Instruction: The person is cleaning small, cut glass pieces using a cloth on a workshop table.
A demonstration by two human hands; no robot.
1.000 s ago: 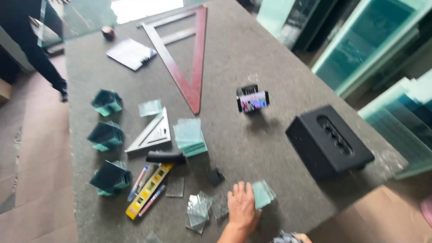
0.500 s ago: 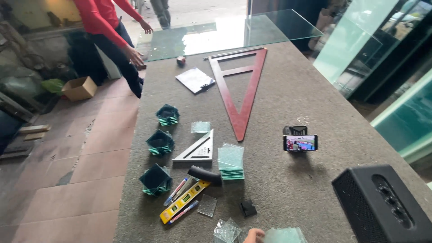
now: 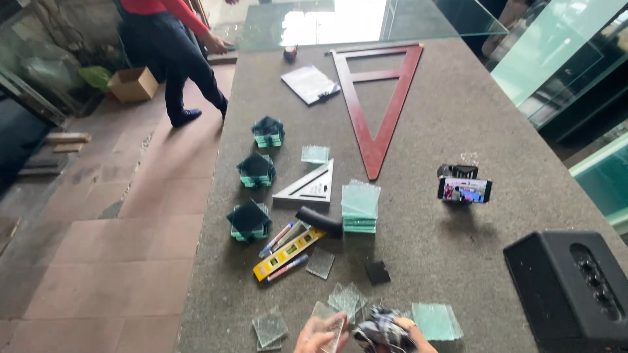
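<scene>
At the bottom edge my left hand grips a small clear glass square, lifted off the grey table. Beside it my right hand is closed on a dark patterned cloth, which touches the glass. Both hands are cut off by the frame. Loose glass squares lie around them: one to the left, a pair just above, and a greenish one to the right. A small black square lies a little farther up.
Mid-table: a stack of green glass squares, three dark glass stacks, a yellow level, a metal set square, a phone on a stand. A black speaker sits right, a red wooden triangle beyond. Another person stands far left by a glass sheet.
A second ago my hand lay flat on the table among the glass squares; now the left holds a glass square up and the right holds a cloth. The other person has shifted position.
</scene>
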